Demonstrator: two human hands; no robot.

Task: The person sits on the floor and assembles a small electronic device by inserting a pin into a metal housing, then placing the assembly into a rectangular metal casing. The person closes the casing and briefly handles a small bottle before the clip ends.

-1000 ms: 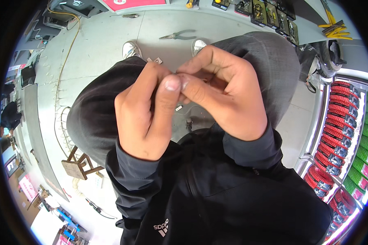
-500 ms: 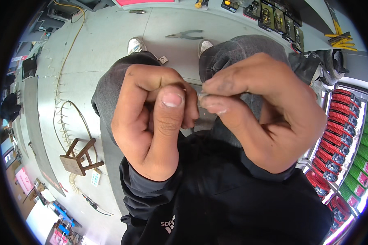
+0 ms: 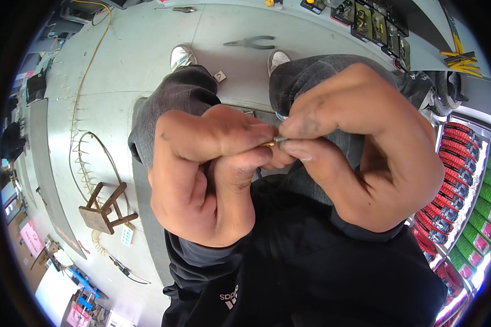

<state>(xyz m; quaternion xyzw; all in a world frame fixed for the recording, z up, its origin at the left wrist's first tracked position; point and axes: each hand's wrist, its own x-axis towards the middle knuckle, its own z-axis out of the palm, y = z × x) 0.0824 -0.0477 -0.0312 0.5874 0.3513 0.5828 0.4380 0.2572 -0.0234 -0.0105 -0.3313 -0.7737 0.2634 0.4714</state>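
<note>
My left hand (image 3: 204,177) and my right hand (image 3: 363,150) meet over my lap, thumbs and forefingers pinched. Between the fingertips sits a tiny grey and brass-coloured piece (image 3: 279,139), too small to name. Its grey end is at my right fingertips and its brass-coloured end at my left thumb and forefinger. Most of it is hidden by the fingers. The remaining fingers of both hands are curled in.
On the floor ahead lie pliers (image 3: 250,42), a screwdriver (image 3: 184,9) and a small square item (image 3: 219,76). To the left are a wooden stool (image 3: 98,219) and a hose. Red rolls (image 3: 456,169) and green rolls (image 3: 481,223) fill racks at right.
My left hand has turned, its thumb and forefinger now pointing right at the right fingertips. The small grey and brass-coloured piece shows between the hands. My right hand has shifted slightly right.
</note>
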